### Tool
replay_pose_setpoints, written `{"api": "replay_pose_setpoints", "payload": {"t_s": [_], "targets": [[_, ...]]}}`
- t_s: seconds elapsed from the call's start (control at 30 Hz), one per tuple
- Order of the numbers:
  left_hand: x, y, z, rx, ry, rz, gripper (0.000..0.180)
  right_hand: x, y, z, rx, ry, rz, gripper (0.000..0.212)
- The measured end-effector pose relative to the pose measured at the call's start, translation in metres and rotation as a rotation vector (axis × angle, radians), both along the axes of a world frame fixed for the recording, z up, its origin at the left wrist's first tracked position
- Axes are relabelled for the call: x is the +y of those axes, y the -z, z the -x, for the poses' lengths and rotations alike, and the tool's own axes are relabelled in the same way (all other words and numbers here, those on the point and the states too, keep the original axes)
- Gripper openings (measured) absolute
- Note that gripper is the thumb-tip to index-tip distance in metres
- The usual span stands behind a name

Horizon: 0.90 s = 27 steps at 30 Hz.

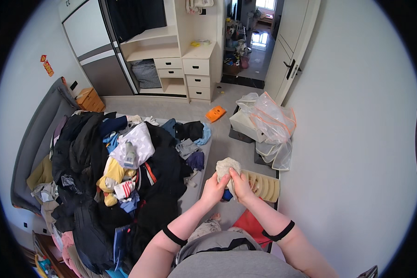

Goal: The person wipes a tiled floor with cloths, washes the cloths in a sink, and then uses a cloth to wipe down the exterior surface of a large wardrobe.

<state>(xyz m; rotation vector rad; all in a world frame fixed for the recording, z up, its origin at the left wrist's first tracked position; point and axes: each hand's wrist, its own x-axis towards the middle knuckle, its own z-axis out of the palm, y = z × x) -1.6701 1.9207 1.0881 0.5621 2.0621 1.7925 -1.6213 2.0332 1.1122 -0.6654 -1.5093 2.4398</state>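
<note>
Room: grey floor and pale walls, with clock directions taken from the cloth and twelve toward the top of the view.
Thumbs: both press the near face of the cloth, close together.
Left hand: gripping the cloth's lower left; its other fingers are partly hidden.
Right hand: gripping the cloth's lower right, its other fingers mostly hidden too.
Cloth: cream, textured, bunched up, held over the floor in front of the body.
Four o'clock: cream divided tray, just beside the right hand.
Five o'clock: something red, partly covered by the right forearm.
Nine o'clock: bed heaped with mixed clothes, mostly dark.
Twelve o'clock: orange packet on the floor.
Between one and two: clear bags with orange edging.
Eleven o'clock: wardrobe, farther off.
One o'clock: open door.
</note>
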Motion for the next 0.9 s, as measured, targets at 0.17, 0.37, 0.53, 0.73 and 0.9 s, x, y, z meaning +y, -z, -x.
{"api": "replay_pose_setpoints", "payload": {"t_s": [0.17,0.37,0.53,0.73,0.9], "targets": [[0.057,-0.006,0.100,-0.038,0.075,0.139,0.058,0.092,0.003,0.096,-0.046,-0.003,-0.309,0.042],[0.139,0.008,0.227,-0.217,0.059,-0.158,0.058,0.201,0.000,0.223,-0.083,0.139,0.060,0.046],[0.206,0.030,0.333,-0.260,-0.141,-0.235,0.075,0.283,0.024,0.332,-0.184,0.035,-0.087,0.052],[0.243,0.032,0.456,-0.515,-0.267,-0.228,0.036,0.385,0.039,0.455,-0.282,0.041,-0.150,0.055],[0.262,0.048,0.529,-0.632,-0.403,-0.318,0.027,0.431,0.056,0.555,-0.341,0.018,-0.078,0.057]]}}
